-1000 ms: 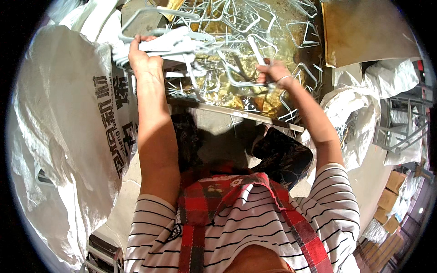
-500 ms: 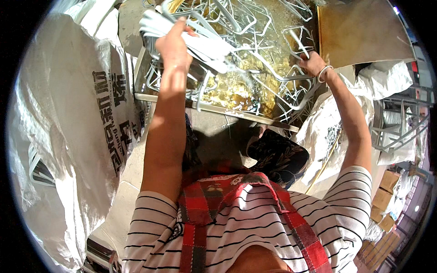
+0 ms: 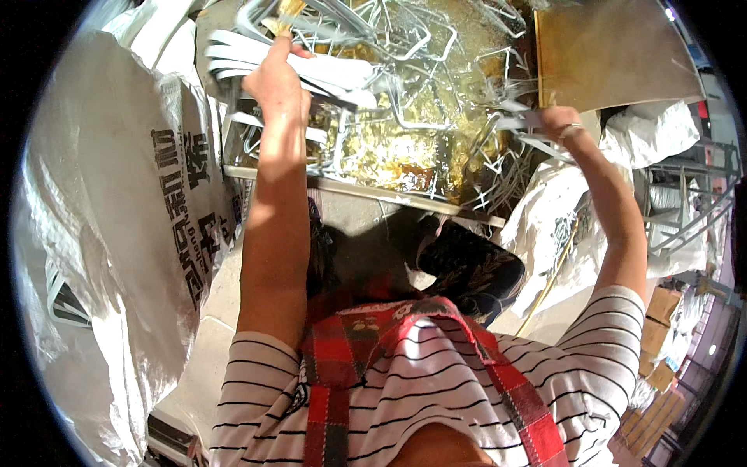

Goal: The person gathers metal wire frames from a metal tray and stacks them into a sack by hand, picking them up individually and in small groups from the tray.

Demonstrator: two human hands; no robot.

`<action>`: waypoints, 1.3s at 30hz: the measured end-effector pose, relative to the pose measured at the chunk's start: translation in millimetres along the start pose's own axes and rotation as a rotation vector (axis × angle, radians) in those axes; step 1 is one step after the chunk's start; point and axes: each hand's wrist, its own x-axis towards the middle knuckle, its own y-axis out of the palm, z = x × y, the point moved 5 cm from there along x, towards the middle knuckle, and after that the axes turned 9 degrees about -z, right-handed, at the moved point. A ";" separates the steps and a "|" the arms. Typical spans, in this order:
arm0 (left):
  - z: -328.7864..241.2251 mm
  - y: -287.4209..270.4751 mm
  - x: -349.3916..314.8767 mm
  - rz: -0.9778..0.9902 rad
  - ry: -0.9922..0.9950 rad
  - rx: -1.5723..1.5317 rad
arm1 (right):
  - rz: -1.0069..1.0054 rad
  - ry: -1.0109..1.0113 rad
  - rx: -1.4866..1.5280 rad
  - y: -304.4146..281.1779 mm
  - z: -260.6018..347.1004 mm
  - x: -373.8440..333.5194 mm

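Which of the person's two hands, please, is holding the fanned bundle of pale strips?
The left hand: the fanned bundle juts out either side. The right hand has just a blurred grey piece beside it.

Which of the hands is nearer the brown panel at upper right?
The right hand: it is close by the lower-left corner of the brown panel. The left hand is far to its left, gripping white strips.

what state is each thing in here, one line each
left hand: closed around bundle
bundle: fanned at its left end, lifted over tray
right hand: blurred, closed on grey piece
tray: holds liquid and tangled bent rods
left sack: bulging, creased
right sack: crumpled
boxes: stacked
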 end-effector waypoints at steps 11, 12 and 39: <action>49.3 34.3 -74.4 0.752 0.193 0.842 | -0.694 -0.369 0.165 -214.1 162.6 -12.7; 51.2 35.9 -75.4 0.814 0.209 0.845 | -0.701 -0.350 0.213 -218.6 161.7 -17.0; 58.9 -13.5 -2.8 0.101 -0.473 0.373 | -0.385 0.727 0.949 92.3 87.5 90.1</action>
